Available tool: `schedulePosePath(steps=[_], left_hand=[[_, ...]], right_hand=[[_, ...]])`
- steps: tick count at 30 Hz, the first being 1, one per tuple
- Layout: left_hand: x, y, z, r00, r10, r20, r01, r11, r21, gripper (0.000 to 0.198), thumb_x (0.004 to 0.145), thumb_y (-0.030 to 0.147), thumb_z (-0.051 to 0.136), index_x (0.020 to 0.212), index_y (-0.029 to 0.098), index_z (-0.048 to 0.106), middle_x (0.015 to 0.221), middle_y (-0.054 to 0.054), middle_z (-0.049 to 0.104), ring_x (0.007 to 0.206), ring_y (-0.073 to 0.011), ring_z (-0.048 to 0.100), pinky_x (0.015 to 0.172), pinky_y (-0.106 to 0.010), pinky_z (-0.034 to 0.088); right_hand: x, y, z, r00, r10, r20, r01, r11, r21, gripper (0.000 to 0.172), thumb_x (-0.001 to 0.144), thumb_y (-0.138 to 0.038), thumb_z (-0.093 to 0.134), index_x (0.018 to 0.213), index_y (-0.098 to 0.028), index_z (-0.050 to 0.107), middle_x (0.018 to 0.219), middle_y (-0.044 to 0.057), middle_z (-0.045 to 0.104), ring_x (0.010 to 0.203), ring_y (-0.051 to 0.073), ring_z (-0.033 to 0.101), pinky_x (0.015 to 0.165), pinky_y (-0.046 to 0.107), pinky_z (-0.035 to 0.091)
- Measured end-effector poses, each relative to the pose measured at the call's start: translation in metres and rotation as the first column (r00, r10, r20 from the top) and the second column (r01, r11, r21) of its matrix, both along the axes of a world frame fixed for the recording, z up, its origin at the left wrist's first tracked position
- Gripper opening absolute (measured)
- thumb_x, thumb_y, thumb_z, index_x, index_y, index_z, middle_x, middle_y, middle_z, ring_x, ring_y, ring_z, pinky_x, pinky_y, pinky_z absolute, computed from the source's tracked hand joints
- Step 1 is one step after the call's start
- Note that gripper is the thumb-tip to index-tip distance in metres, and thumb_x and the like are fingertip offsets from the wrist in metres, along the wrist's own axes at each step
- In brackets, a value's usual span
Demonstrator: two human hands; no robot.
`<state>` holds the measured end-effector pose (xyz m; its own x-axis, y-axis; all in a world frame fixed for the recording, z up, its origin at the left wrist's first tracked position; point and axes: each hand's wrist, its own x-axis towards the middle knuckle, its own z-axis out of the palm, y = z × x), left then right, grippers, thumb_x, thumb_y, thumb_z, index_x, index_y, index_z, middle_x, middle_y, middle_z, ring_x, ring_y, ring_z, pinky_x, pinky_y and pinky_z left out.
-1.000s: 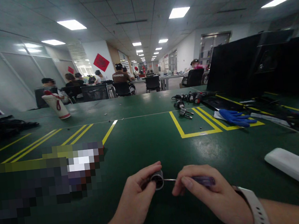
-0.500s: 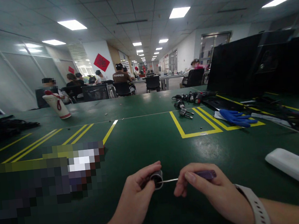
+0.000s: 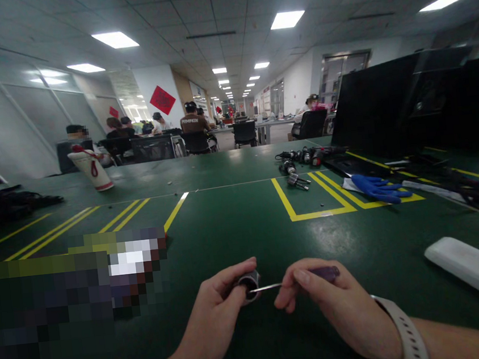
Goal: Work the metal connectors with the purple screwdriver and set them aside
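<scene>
My left hand (image 3: 219, 303) is closed around a small, dark, hollow cylinder with a pale metallic rim (image 3: 253, 286), its opening facing right. My right hand (image 3: 327, 301) grips a screwdriver by its purple handle (image 3: 327, 273). The thin metal shaft (image 3: 268, 287) points left, and its tip reaches into the cylinder's mouth. What the tip touches inside is hidden. Both hands are just above the green tabletop (image 3: 245, 230). A pale watch band circles my right wrist.
A long white object (image 3: 474, 272) lies at the right. Farther back are a blue glove (image 3: 377, 188), black cables with plugs (image 3: 294, 176) and large black boxes (image 3: 394, 100). A white cup (image 3: 93, 169) stands at the back left; a blurred-out patch covers the left front. People sit beyond the table.
My right hand and the screwdriver have shifted slightly left, and the shaft now slants a little. The cylinder in my left hand has tilted slightly.
</scene>
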<state>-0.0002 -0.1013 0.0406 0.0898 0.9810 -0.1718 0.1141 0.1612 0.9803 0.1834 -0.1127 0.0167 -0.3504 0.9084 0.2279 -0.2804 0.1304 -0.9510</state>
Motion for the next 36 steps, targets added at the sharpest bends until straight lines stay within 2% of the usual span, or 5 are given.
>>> schedulePosePath(steps=[8,19,24,31,36], left_hand=[[0.0,-0.003,-0.003,0.999,-0.027,-0.019,0.028,0.999,0.047,0.037,0.069,0.017,0.056,0.104,0.017,0.067,0.097,-0.006,0.071,0.092,-0.0221,0.063,0.09,-0.038,0.046],[0.002,0.001,-0.009,0.999,-0.047,0.003,0.046,0.987,0.154,0.027,0.064,0.014,0.061,0.089,0.018,0.069,0.101,-0.007,0.069,0.093,-0.0219,0.064,0.085,-0.034,0.05],[0.001,0.0,-0.009,0.997,-0.071,-0.037,0.077,0.965,0.251,0.022,0.066,0.016,0.06,0.085,0.02,0.071,0.099,-0.005,0.065,0.091,-0.0198,0.064,0.079,-0.027,0.053],[0.001,0.002,-0.008,0.996,-0.055,-0.073,0.069,0.975,0.211,0.025,0.066,0.015,0.059,0.088,0.018,0.071,0.094,-0.005,0.068,0.085,-0.0189,0.066,0.079,-0.028,0.053],[0.001,0.001,-0.007,0.998,-0.028,-0.049,0.036,0.985,0.171,0.026,0.064,0.014,0.06,0.089,0.017,0.069,0.095,-0.005,0.071,0.086,-0.0198,0.066,0.083,-0.03,0.052]], right_hand=[[0.0,-0.01,0.015,0.949,-0.187,0.254,0.119,0.958,0.261,0.023,0.089,-0.026,0.047,0.082,-0.013,0.065,0.077,0.007,0.068,0.073,0.016,0.063,0.069,0.029,0.05],[-0.006,-0.019,0.015,0.821,-0.428,0.378,0.04,0.703,0.71,0.02,0.082,-0.007,0.045,0.088,-0.014,0.063,0.074,0.006,0.066,0.069,0.015,0.059,0.065,0.026,0.046],[-0.006,-0.018,0.016,0.795,-0.462,0.393,-0.04,0.607,0.794,0.021,0.079,-0.005,0.045,0.092,-0.013,0.059,0.074,0.006,0.066,0.069,0.016,0.059,0.065,0.026,0.047],[-0.013,-0.017,0.008,0.75,-0.538,0.384,-0.088,0.495,0.864,0.019,0.077,-0.004,0.044,0.086,-0.013,0.058,0.069,0.006,0.065,0.063,0.015,0.057,0.058,0.025,0.046],[-0.013,-0.016,0.006,0.747,-0.539,0.389,-0.107,0.48,0.871,0.019,0.077,-0.004,0.044,0.085,-0.013,0.058,0.068,0.006,0.064,0.063,0.015,0.056,0.057,0.025,0.046]])
